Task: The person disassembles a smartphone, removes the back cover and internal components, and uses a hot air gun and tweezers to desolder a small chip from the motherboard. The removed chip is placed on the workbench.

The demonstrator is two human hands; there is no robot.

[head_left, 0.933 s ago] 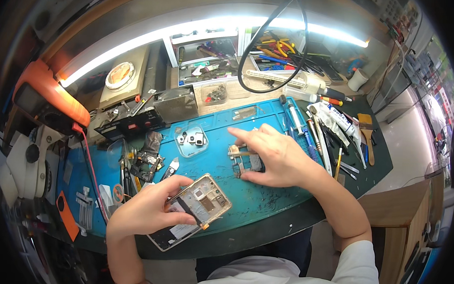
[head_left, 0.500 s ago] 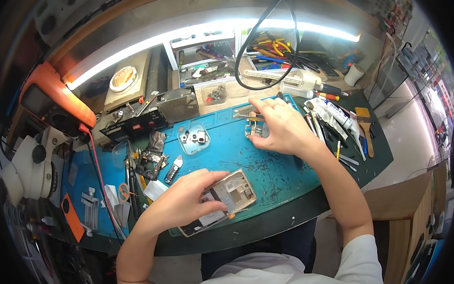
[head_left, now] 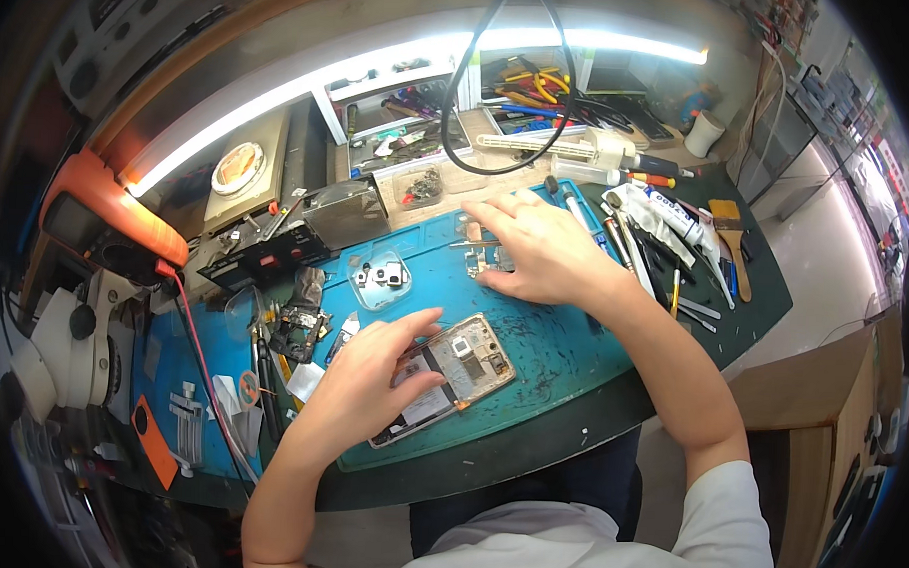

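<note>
Over the phone body hovers my left hand, its thumb and fingers apart. The phone lies opened on the blue mat, with a dark battery area on its left and a bare metal frame on its right. Farther off, my right hand spans a small circuit board between thumb and fingertips. A thin metal strip or tool tip sticks out across the board toward the left; its other end is hidden under the hand. A clear plastic box of small white and black parts sits left of the board.
An orange multimeter with red and black leads stands at the left. Dark phone parts lie beside the box. Pens and tools, a white tube and a brush lie at the right. A black cable loop hangs above.
My left hand has drawn back from the phone body, its fingers now spread more. My right hand has shifted slightly left with the circuit board. The view has moved a little.
</note>
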